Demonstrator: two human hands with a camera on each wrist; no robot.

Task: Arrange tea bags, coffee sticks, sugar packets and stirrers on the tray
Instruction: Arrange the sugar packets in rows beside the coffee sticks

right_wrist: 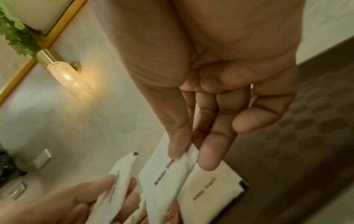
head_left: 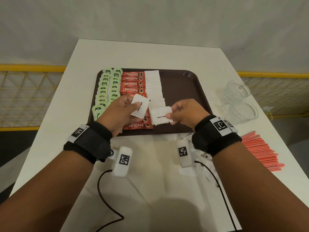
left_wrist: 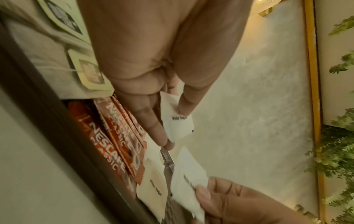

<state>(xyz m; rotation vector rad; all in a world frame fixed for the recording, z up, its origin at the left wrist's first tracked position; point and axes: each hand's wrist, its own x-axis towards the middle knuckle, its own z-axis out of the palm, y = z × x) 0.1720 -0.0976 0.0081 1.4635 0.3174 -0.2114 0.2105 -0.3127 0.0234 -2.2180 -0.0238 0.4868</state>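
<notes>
Over the brown tray [head_left: 184, 91] on the white tabletop [head_left: 150, 52], the person's left hand [head_left: 120, 111] pinches a white sugar packet [head_left: 140, 106] between thumb and fingers, holding it tilted above the near end of the coffee row. The right hand [head_left: 185, 113] pinches a second sugar packet [head_left: 161, 116] by its right edge, thumb on top and fingers beneath, just beside the first one; the two packets are close but I cannot tell whether they touch. In the left wrist view the thumb presses on the printed face of the left hand's packet, with a finger [left_wrist: 153, 121] stretched along its other side. On the tray, green tea bags [head_left: 108, 87] lie in two overlapping columns along the left edge, red coffee sticks [head_left: 133, 83] form a column right beside them, and a column of sugar packets [head_left: 153, 86] runs next to the coffee, reaching toward the hands. The right part of the tray is bare brown surface. Off the tray, a bundle of red stirrers [head_left: 260, 151] lies on the tabletop by the right forearm, and two clear glass cups [head_left: 239, 101] stand to the right of the tray. More white packets [head_left: 189, 171] lie on the tabletop under the right wrist, partly hidden.
</notes>
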